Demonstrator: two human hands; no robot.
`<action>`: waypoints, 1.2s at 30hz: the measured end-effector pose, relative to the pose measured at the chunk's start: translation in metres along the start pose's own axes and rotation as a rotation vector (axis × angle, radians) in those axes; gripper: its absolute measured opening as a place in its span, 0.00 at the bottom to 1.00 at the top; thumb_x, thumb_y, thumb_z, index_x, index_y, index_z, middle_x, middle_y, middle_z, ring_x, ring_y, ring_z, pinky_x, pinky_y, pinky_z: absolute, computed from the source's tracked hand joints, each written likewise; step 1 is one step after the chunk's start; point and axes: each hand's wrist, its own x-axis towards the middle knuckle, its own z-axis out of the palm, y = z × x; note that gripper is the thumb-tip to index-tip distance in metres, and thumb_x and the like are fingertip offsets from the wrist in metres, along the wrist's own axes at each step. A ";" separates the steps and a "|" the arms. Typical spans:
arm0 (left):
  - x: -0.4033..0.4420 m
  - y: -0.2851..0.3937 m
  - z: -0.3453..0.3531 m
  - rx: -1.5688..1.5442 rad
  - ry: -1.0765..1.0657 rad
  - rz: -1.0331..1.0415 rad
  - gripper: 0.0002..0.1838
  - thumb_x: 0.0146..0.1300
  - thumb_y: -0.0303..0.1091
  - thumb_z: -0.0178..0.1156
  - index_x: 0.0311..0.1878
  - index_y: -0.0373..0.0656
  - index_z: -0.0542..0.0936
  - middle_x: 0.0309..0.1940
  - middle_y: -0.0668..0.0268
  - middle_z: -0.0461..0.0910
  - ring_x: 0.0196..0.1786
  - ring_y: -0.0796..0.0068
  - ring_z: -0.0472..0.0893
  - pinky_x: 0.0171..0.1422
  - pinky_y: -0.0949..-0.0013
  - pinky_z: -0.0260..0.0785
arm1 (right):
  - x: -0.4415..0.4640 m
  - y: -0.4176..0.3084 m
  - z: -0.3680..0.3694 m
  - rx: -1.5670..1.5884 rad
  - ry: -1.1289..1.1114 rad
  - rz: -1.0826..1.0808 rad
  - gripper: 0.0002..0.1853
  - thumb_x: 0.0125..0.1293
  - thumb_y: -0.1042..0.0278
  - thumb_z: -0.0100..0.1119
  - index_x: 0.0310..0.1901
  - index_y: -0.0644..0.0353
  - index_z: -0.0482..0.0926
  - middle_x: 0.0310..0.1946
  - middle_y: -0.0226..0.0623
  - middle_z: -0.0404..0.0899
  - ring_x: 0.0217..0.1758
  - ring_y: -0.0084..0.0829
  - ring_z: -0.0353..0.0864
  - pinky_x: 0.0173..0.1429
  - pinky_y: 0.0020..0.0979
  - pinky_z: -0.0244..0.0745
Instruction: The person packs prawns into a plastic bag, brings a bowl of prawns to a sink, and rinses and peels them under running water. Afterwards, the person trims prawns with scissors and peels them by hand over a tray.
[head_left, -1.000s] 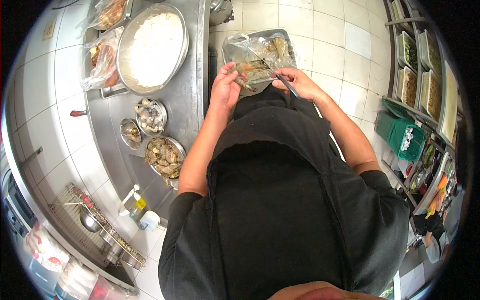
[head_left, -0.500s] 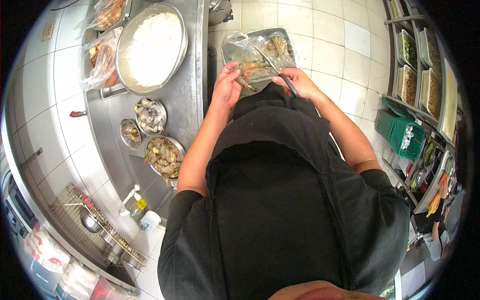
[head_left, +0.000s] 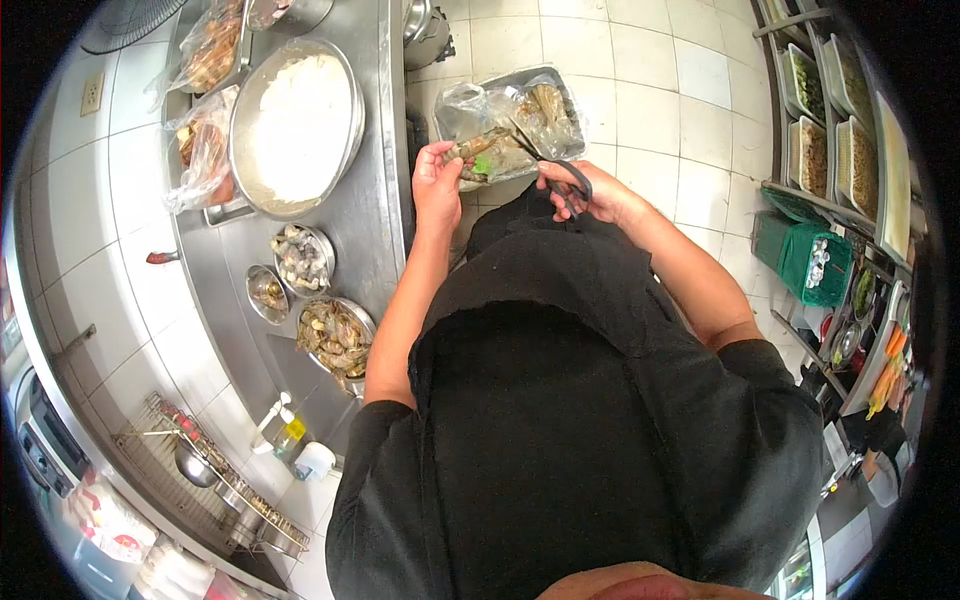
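My left hand (head_left: 437, 188) is closed on a shrimp (head_left: 478, 146), which points right across the tray. In my right hand (head_left: 607, 196) is a pair of scissors (head_left: 572, 180) with black handles; the blades seem slightly parted and reach to the shrimp's right end. Whether they touch it, I cannot tell. Beneath both hands lies a grey tray (head_left: 576, 98) with a clear plastic bag (head_left: 468, 106) and more shrimp (head_left: 545, 108) inside. Something bright green (head_left: 483, 165) shows just under the held shrimp.
On the steel counter (head_left: 375, 190) to the left stand a large basin (head_left: 352, 150) of white stuff, a bowl of shrimp (head_left: 335, 342), a bowl of greyish pieces (head_left: 302, 258) and a smaller bowl (head_left: 266, 294). Shelves with food containers (head_left: 808, 155) and a green crate (head_left: 800, 262) line the right side.
The shrimp has swung from hanging downward to pointing up and right. My right hand has turned the scissors, bringing their blades to the shrimp. The view has shifted slightly.
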 end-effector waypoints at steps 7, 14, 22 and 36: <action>-0.011 0.011 0.007 0.127 -0.027 0.073 0.16 0.59 0.14 0.52 0.50 0.38 0.72 0.47 0.64 0.73 0.52 0.76 0.72 0.60 0.71 0.67 | 0.009 -0.007 0.013 -0.022 -0.014 -0.043 0.22 0.66 0.45 0.60 0.36 0.62 0.76 0.14 0.30 0.72 0.13 0.22 0.72 0.29 0.29 0.77; -0.015 0.012 0.003 0.120 0.013 0.099 0.15 0.59 0.14 0.52 0.49 0.38 0.72 0.47 0.65 0.74 0.51 0.76 0.73 0.60 0.71 0.66 | 0.007 -0.013 0.021 -0.080 0.032 -0.058 0.23 0.63 0.46 0.65 0.32 0.62 0.77 0.12 0.28 0.70 0.11 0.20 0.69 0.24 0.27 0.74; -0.011 0.005 -0.004 0.079 0.030 0.053 0.14 0.62 0.15 0.51 0.51 0.39 0.71 0.46 0.64 0.75 0.49 0.74 0.76 0.58 0.68 0.69 | 0.007 -0.008 0.019 -0.167 0.022 -0.081 0.19 0.66 0.53 0.63 0.36 0.66 0.78 0.13 0.29 0.71 0.12 0.19 0.71 0.23 0.26 0.77; -0.006 0.007 -0.004 -0.022 0.038 0.021 0.14 0.64 0.19 0.53 0.52 0.43 0.71 0.47 0.64 0.77 0.48 0.71 0.78 0.56 0.63 0.71 | 0.007 -0.019 0.018 -0.041 -0.016 -0.024 0.26 0.62 0.39 0.63 0.34 0.60 0.76 0.12 0.28 0.69 0.12 0.21 0.69 0.24 0.29 0.76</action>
